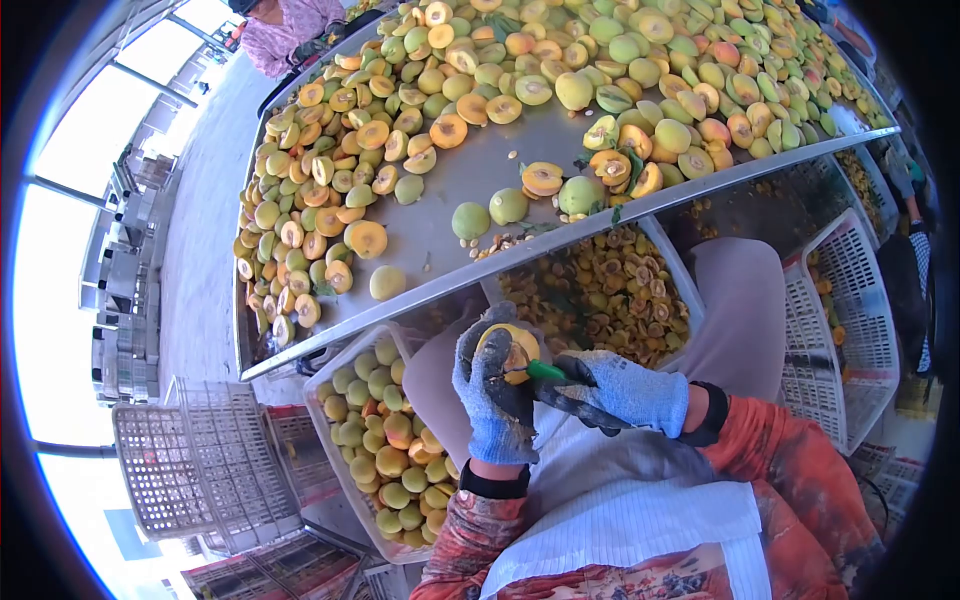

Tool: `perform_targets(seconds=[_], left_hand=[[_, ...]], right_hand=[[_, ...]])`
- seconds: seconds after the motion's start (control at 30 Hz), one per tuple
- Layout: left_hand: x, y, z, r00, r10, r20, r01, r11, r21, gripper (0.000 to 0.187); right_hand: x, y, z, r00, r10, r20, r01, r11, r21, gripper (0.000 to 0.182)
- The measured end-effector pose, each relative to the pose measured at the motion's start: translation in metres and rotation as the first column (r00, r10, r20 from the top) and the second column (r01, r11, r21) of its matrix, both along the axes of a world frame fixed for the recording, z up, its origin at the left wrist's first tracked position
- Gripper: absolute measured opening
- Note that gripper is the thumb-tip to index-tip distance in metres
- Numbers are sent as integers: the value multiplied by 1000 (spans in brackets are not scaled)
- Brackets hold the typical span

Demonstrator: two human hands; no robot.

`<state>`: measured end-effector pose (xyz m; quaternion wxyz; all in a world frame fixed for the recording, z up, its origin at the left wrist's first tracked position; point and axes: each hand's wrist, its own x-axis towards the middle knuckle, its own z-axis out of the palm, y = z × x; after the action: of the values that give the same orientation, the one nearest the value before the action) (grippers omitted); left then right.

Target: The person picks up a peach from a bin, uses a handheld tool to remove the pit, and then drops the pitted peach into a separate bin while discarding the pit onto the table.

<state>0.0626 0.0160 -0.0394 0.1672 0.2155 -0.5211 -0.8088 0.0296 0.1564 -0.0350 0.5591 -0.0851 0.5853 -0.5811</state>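
My left hand [490, 395], in a blue-grey work glove, cups a halved yellow-orange fruit [512, 348] over my lap. My right hand [615, 392], gloved the same way, grips a green-handled tool [546, 371] whose tip is pressed into the cut face of that fruit. Both hands meet just below the front edge of a metal table [470, 175]. The table is heaped with several whole green-yellow fruits and cut halves showing orange flesh.
A crate of whole fruit [395, 450] stands at my left knee. A crate of cut pieces [610, 295] sits under the table edge. White plastic baskets [845, 320] stand at right, empty ones [195, 460] at left. Another person [290, 25] works at the far end.
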Motion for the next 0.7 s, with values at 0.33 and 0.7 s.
perform_targets(seconds=[0.33,0.7], left_hand=[[-6,-3,-2,999,-5,50,6,1000,-12,30],[-3,-13,5,980,-73,185,135,928,-348,27]], right_hand=[[18,-1,-18,58,234,-970,220,945,241,39],[9,5,-18,560,115,-821,-86,993,80,40]])
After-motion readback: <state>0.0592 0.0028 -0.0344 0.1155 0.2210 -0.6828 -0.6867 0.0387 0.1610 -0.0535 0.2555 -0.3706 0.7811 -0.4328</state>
